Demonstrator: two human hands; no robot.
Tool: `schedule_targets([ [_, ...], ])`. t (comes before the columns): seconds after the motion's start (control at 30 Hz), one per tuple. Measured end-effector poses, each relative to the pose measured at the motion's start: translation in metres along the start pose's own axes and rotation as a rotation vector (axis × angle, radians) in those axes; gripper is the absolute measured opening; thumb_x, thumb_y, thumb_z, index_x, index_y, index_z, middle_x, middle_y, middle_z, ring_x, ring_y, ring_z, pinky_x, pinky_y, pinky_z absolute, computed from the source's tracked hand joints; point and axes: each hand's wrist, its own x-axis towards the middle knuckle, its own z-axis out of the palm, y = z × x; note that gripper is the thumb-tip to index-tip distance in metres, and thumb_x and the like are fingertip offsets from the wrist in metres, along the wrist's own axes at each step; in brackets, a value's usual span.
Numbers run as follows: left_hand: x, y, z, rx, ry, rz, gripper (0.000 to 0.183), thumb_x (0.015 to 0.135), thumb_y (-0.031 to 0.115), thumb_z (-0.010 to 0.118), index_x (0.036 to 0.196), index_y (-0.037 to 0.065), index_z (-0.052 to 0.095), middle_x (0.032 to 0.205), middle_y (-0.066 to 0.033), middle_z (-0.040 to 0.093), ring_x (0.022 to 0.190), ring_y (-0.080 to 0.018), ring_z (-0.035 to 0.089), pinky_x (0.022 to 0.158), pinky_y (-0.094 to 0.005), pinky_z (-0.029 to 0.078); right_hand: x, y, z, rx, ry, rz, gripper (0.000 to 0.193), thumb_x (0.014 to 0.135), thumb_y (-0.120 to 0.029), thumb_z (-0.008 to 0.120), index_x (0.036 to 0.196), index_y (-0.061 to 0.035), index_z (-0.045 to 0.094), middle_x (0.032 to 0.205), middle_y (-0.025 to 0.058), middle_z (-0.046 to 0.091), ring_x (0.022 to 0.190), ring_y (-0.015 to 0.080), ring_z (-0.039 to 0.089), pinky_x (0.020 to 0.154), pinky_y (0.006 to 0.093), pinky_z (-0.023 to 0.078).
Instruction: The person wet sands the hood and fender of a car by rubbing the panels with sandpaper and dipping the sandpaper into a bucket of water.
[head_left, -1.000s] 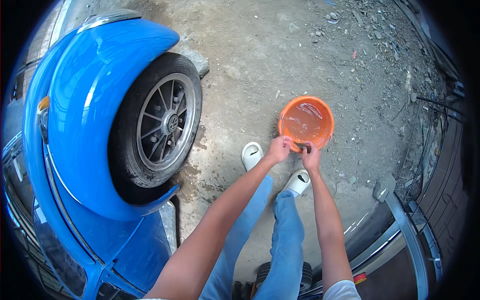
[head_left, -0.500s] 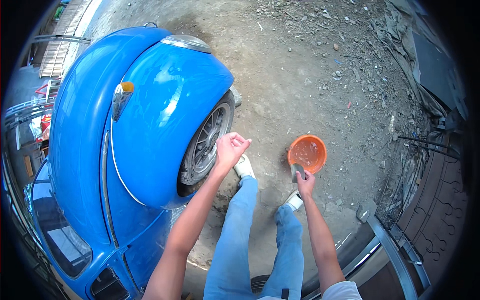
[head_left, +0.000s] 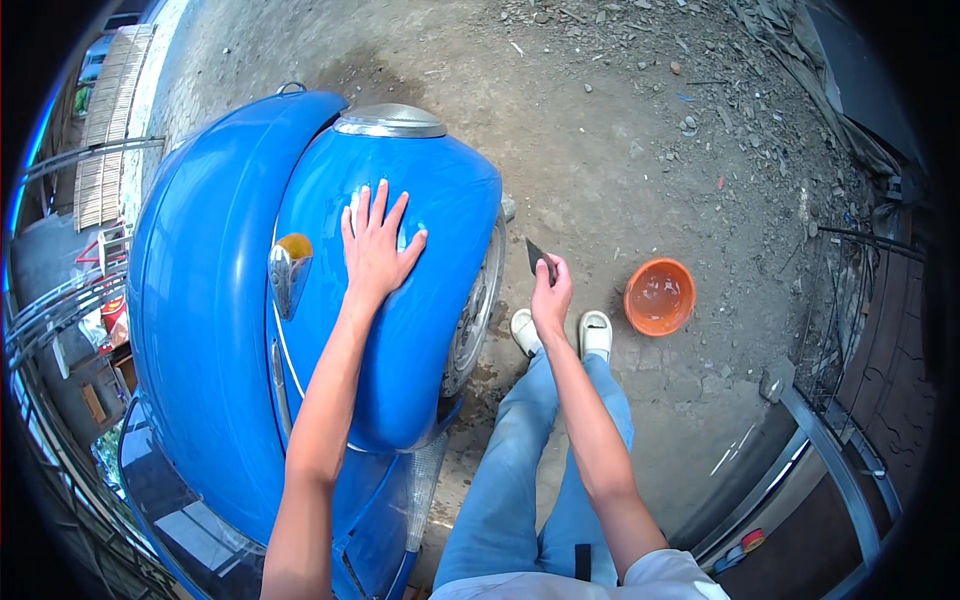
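Observation:
My left hand (head_left: 375, 245) lies flat with fingers spread on the glossy blue fender (head_left: 400, 300) of a blue car, just below its chrome headlight rim (head_left: 390, 121). My right hand (head_left: 551, 290) is held up beside the front wheel (head_left: 478, 305), pinching a small dark grey sheet (head_left: 538, 257) between thumb and fingers. An orange basin (head_left: 660, 296) with water stands on the ground to the right of my white shoes (head_left: 560, 332).
The ground is bare dirt and concrete with scattered stones and debris at the top right. A dark vehicle body with a chrome bumper (head_left: 830, 450) runs along the right edge. Metal railings (head_left: 60, 320) and clutter are at the far left.
I have risen and turned toward the car. My left hand moved from the basin up onto the fender. My right hand lifted the dark sheet away from the basin.

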Motion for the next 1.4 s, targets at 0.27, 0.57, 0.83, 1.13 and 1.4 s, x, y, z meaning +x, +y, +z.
schedule_targets([
  [0.27, 0.005, 0.001, -0.001, 0.023, -0.012, -0.034, 0.052, 0.095, 0.031, 0.063, 0.144, 0.014, 0.058, 0.163, -0.0106, 0.038, 0.150, -0.0323, 0.033, 0.122, -0.0524, 0.019, -0.030, -0.055, 0.110, -0.360, -0.304, -0.348, 0.071, 0.101, -0.033, 0.061, 0.157, -0.0001, 0.031, 0.164, 0.0343, 0.013, 0.154, 0.0503, 0.009, 0.123, 0.0549, 0.017],
  [0.57, 0.162, -0.049, -0.009, -0.025, 0.022, 0.145, 0.062, 0.090, 0.034, 0.072, 0.147, 0.016, 0.056, 0.162, -0.0136, 0.037, 0.149, -0.0397, 0.031, 0.120, -0.0500, 0.028, 0.079, -0.061, 0.119, -0.459, -0.596, -0.218, 0.084, 0.100, -0.049, 0.058, 0.159, -0.0002, 0.025, 0.167, 0.0271, 0.015, 0.155, 0.0467, 0.010, 0.125, 0.0536, 0.016],
  [0.83, 0.190, -0.061, 0.033, 0.093, -0.354, -0.011, 0.075, 0.086, 0.065, 0.068, 0.149, 0.027, 0.053, 0.163, -0.0070, 0.039, 0.153, -0.0343, 0.028, 0.119, -0.0664, 0.016, 0.178, -0.039, 0.166, -0.635, -0.649, 0.113, 0.093, 0.099, -0.069, 0.040, 0.162, -0.0026, 0.020, 0.168, 0.0200, 0.018, 0.157, 0.0394, 0.011, 0.127, 0.0494, 0.009],
  [1.13, 0.190, -0.070, 0.026, 0.074, -0.369, -0.009, 0.073, 0.087, 0.065, 0.066, 0.148, 0.027, 0.054, 0.162, -0.0072, 0.039, 0.152, -0.0347, 0.027, 0.118, -0.0684, 0.012, 0.087, -0.078, 0.161, -0.648, -0.451, 0.091, 0.083, 0.104, -0.053, 0.045, 0.160, 0.0015, 0.020, 0.166, 0.0293, 0.015, 0.154, 0.0488, 0.010, 0.123, 0.0604, 0.009],
  [1.4, 0.188, -0.074, 0.026, 0.086, -0.366, -0.019, 0.073, 0.087, 0.066, 0.066, 0.148, 0.027, 0.054, 0.162, -0.0070, 0.039, 0.152, -0.0347, 0.028, 0.118, -0.0685, 0.011, 0.102, -0.082, 0.178, -0.638, -0.531, -0.045, 0.079, 0.103, -0.052, 0.046, 0.159, 0.0000, 0.027, 0.166, 0.0266, 0.019, 0.155, 0.0455, 0.013, 0.123, 0.0591, 0.012],
])
